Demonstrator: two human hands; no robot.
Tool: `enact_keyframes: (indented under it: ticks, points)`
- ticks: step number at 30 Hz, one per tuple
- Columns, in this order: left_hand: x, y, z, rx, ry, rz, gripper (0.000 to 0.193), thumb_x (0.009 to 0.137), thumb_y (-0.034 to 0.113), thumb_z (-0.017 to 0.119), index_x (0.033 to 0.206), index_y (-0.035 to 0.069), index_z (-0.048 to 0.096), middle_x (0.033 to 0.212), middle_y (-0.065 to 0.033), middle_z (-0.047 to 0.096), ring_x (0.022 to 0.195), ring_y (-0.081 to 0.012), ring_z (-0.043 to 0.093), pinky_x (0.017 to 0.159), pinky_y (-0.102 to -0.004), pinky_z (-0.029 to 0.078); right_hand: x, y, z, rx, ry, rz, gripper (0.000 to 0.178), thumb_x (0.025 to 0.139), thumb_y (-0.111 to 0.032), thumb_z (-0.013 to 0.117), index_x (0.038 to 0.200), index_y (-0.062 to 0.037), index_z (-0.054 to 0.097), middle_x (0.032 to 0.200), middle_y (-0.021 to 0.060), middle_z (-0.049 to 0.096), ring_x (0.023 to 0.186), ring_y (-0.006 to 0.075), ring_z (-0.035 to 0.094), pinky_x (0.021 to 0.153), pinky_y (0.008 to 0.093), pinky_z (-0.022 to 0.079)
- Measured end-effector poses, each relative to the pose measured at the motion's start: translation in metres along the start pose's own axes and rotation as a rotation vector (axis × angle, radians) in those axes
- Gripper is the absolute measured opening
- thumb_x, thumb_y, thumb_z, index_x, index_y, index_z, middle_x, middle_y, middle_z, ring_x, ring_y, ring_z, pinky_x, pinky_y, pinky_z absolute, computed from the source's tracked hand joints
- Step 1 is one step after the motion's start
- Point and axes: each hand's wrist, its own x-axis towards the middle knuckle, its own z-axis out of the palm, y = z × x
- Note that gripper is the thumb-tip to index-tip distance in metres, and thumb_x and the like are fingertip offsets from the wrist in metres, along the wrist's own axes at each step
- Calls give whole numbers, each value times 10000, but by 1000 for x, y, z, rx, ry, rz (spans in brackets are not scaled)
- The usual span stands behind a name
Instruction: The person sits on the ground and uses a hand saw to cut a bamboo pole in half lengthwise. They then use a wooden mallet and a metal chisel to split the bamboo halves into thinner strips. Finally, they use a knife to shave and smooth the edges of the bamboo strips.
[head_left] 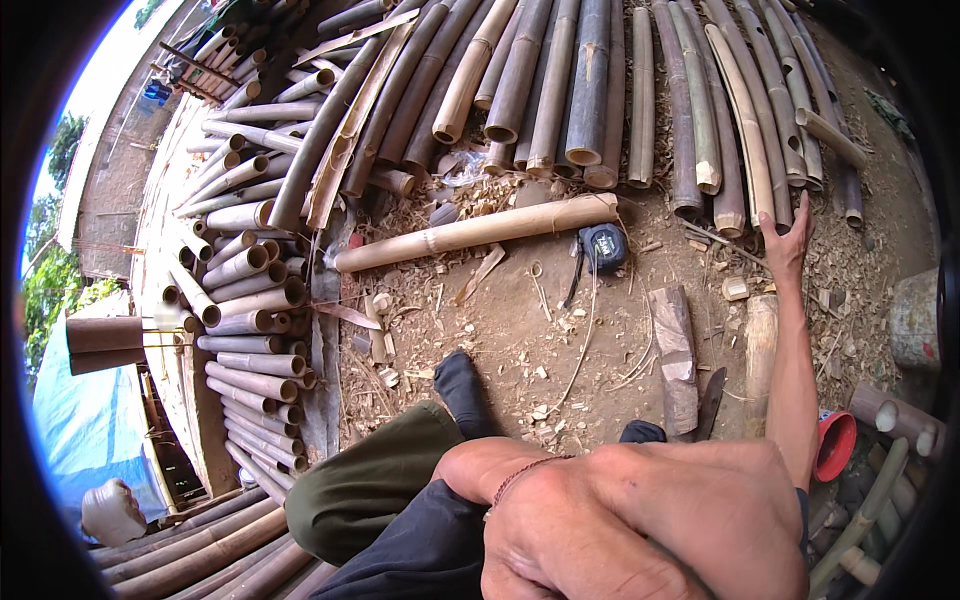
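My right arm stretches far out to the right. My right hand (787,243) is open, thumb and fingers spread, at the near ends of the row of bamboo poles. Closest to it is a pale bamboo pole (740,130), beside darker ones; whether the fingers touch it I cannot tell. My left hand does not show; my bare upper body fills the lower middle. A cut bamboo length (480,232) lies across the ground ahead, with a dark tape measure (603,248) by its right end. Nearer me are a notched wood block (674,345) and a dark blade (711,402).
Stacked bamboo tubes (255,265) line the left, and more poles (200,550) lie at lower left. A short pale log (760,345) is below my right forearm. A red container (833,445) and a grey bucket (915,320) stand right. Wood chips litter the dirt ground (520,340).
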Motion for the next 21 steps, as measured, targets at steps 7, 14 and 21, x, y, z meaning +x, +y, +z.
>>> enact_keyframes:
  ticks: [7, 14, 21]
  points:
    - [49, -14, -182, 649, -217, -520, 287, 989, 268, 537, 1104, 22, 631, 1122, -116, 592, 923, -228, 620, 849, -317, 496, -123, -35, -23, 29, -335, -26, 687, 809, -77, 647, 1430, -1, 364, 1357, 229, 429, 1280, 374, 426, 1109, 441, 336]
    - [66, 54, -472, 2874, -490, -738, 788, 772, 216, 660, 1451, 17, 313, 1429, -241, 381, 1373, -392, 327, 1133, -546, 248, -286, -38, -87, -28, -631, 259, 809, 780, -235, 730, 1434, 23, 330, 1364, 262, 395, 1252, 431, 401, 1074, 494, 332]
    - [82, 107, -486, 2892, -878, -926, 724, 578, 410, 857, 1191, 151, 573, 1218, -157, 478, 1164, -326, 459, 970, -463, 399, -294, -43, -67, -213, -599, 356, 872, 756, -254, 769, 1425, 54, 303, 1397, 246, 375, 1261, 424, 380, 1071, 495, 324]
